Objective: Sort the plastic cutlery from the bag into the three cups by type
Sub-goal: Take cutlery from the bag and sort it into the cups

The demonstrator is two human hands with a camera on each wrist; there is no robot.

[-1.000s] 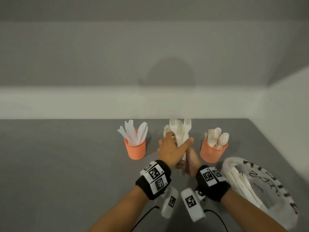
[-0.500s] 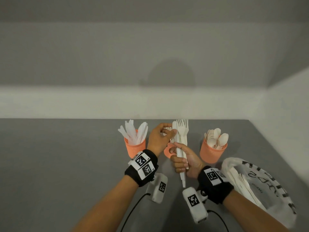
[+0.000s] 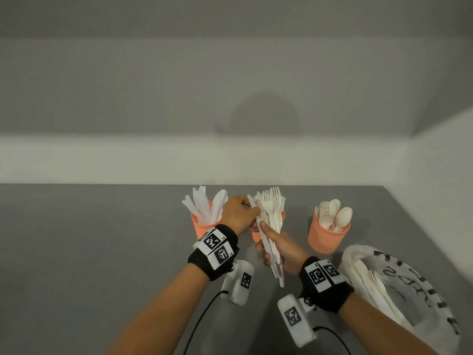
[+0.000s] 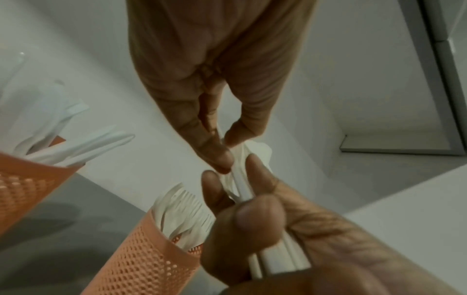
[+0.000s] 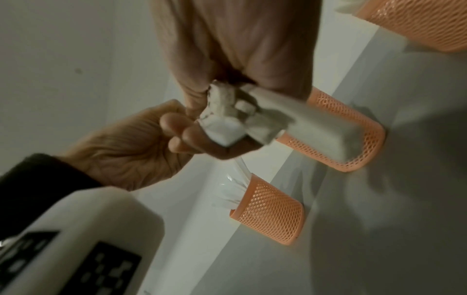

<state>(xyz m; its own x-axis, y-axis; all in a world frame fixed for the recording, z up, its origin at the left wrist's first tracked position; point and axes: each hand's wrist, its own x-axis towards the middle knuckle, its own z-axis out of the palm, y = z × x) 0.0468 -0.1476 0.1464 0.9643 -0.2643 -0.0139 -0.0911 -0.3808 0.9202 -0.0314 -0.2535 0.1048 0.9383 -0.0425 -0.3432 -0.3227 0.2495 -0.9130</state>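
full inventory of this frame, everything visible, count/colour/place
mesh cups: three, orange, in a row on the table
knives: several, white, in the left cup
forks in cup: several, white, in the middle cup
spoons: several, white, in the right cup
held bundle: several white pieces with fork tines up, over the middle cup
bag: one, white with black lettering, right of the cups, cutlery still inside
table: grey
wrist bands and cameras: one set per wrist
right hand: grips the bundle's handles
left hand: pinches a piece at the bundle's top

A grey table (image 3: 89, 252) runs up to a pale wall (image 3: 153, 98) bearing a rounded shadow (image 3: 265, 116).
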